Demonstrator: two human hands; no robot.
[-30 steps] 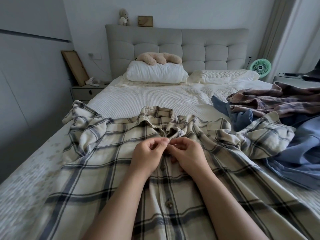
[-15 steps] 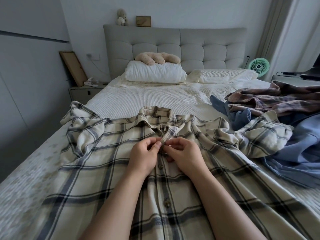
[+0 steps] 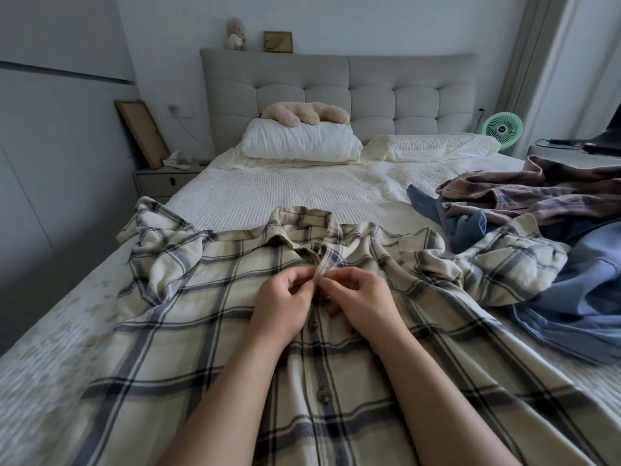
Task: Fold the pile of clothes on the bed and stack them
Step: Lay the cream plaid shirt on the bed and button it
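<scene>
A cream shirt with dark plaid lines lies spread front-up on the bed, collar toward the headboard and sleeves bunched at both sides. My left hand and my right hand meet at the button placket just below the collar. Both pinch the placket edge, which stands up between the fingertips. Two fastened buttons show lower down the front. At the right lies the pile of clothes: a blue garment and a pinkish-brown plaid one.
Two pillows and a plush toy sit at the headboard. A bedside table with a leaning frame stands at the left. A green fan is at the right, beside a surface with cables.
My hands have stayed at the upper placket; the placket edge now stands up higher between my fingertips. The view shifted slightly.
</scene>
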